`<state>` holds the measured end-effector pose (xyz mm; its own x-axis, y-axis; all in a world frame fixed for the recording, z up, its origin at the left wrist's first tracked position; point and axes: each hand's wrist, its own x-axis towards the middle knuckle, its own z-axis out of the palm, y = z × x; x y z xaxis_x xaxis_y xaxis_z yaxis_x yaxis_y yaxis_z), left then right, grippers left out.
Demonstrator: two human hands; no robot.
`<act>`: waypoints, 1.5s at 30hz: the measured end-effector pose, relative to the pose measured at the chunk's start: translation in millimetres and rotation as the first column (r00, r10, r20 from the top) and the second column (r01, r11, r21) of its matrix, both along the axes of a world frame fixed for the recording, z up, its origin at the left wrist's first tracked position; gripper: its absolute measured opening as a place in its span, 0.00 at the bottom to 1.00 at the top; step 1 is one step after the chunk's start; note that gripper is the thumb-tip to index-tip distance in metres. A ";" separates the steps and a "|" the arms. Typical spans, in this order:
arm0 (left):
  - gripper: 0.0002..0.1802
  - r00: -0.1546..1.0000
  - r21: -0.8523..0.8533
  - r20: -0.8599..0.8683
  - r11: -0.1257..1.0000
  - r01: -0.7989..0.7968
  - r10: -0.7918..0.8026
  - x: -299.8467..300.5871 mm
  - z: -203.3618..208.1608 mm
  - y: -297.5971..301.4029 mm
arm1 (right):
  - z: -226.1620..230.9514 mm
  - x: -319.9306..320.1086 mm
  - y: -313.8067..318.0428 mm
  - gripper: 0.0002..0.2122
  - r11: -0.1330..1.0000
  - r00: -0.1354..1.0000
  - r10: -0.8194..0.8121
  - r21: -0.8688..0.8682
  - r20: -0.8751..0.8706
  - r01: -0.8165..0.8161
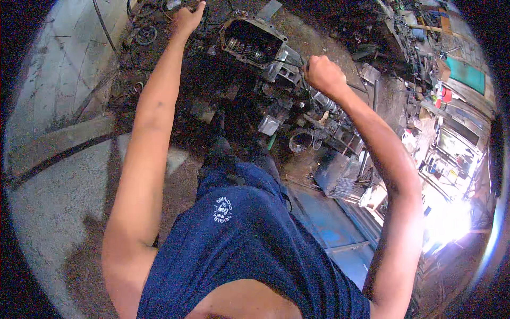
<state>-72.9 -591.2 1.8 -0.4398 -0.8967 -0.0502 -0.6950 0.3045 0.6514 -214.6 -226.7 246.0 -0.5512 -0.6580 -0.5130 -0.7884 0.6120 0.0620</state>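
1. The gear case (280, 49) lay between the hands, its long axis running ten-to-four o'clock.
2. The right hand (325, 75), nearer, curled around a dark bar (289, 62), had it at ten o'clock.
3. The left hand (187, 22), its grip unclear, had it at four.

The bare left hand (187, 22) lies close by the upper edge, its fingers too indistinct to show whether it grasps anything. The bare right hand (325, 75) is curled in, its knuckles hiding the palm and whether the thin dark rod (287, 63) beside it is gripped. Shadow swallows part of the inside of the open grey metal gear housing (283, 38). The upper edge cuts off a flat pale-grey plate (270, 8). The navy shirt (249, 234) and right arm partly cover a blue metal panel (324, 212); white glare (449, 226) washes out its surroundings.
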 end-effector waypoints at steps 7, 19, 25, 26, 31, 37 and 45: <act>0.35 0.999 0.358 -0.010 0.933 -0.041 0.047 -22.6 49.9 36.2 | -0.6 -9.1 6.4 0.17 0.998 0.999 -0.052 -0.033 0.014 0.052; 0.36 0.992 0.452 0.119 0.892 -0.018 -0.040 -17.2 85.5 27.4 | -33.6 -28.2 3.8 0.16 0.984 0.971 -0.150 0.123 0.188 0.128; 0.39 0.945 0.475 0.281 0.880 0.016 -0.169 -20.4 105.4 25.8 | -25.4 -21.4 -3.4 0.23 0.993 0.974 -0.102 0.076 0.200 0.089; 0.40 0.966 0.437 0.240 0.899 -0.019 -0.096 -18.9 101.9 28.5 | -24.9 -21.4 -3.9 0.23 0.993 0.974 -0.102 0.076 0.200 0.088; 0.41 0.981 0.405 0.194 0.912 -0.055 -0.027 -22.2 102.0 32.1 | -35.9 -27.1 1.6 0.17 0.988 0.983 -0.140 0.078 0.118 0.131; 0.40 0.905 0.507 0.383 0.861 -0.040 -0.183 -28.7 79.7 7.5 | -19.9 -22.8 -7.9 0.18 0.989 0.981 -0.089 0.130 0.175 0.066; 0.41 0.852 0.412 0.479 0.911 -0.006 -0.211 -44.3 126.2 43.7 | -9.7 -22.6 11.4 0.17 0.992 0.989 -0.059 0.117 0.139 0.043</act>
